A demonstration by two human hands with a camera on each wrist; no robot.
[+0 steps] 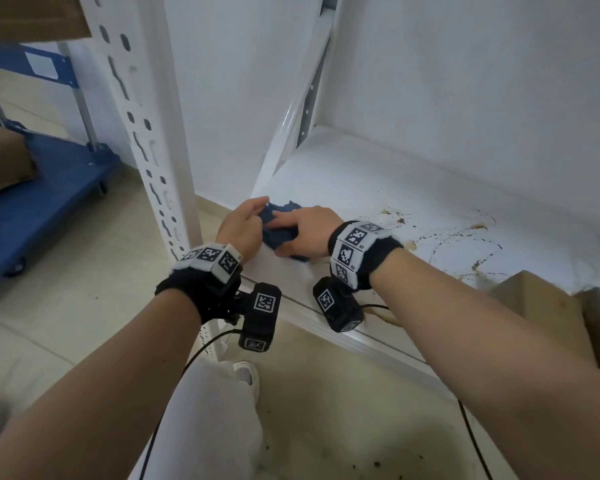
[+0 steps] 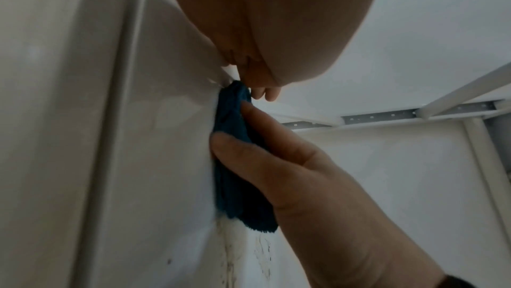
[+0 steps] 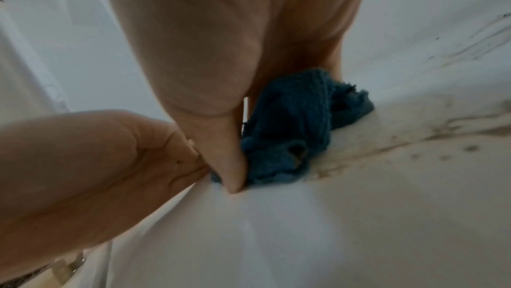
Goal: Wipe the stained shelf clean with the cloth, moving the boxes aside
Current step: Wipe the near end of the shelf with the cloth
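A crumpled blue cloth [image 1: 274, 232] lies at the left end of the white shelf [image 1: 361, 181]. My left hand [image 1: 255, 216] pinches its left edge with curled fingers. My right hand [image 1: 286, 237] grips it from the right, fingers on top and thumb at the near side. In the left wrist view the cloth [image 2: 235, 172] is pressed to the shelf under the right hand's fingers [image 2: 249, 135]. In the right wrist view the right thumb [image 3: 229, 157] stands against the cloth [image 3: 290, 128]. Brown stains [image 1: 447, 237] spread to the right of the cloth. A cardboard box [image 1: 541, 306] sits at the shelf's front right.
A perforated white upright [image 1: 146, 133] stands just left of my hands. Beyond it a blue trolley [image 1: 49, 202] carries a cardboard box [image 1: 4, 161]. The wall closes the shelf's back. My leg and shoe [image 1: 245, 374] are below the front edge. Dark specks dot the floor.
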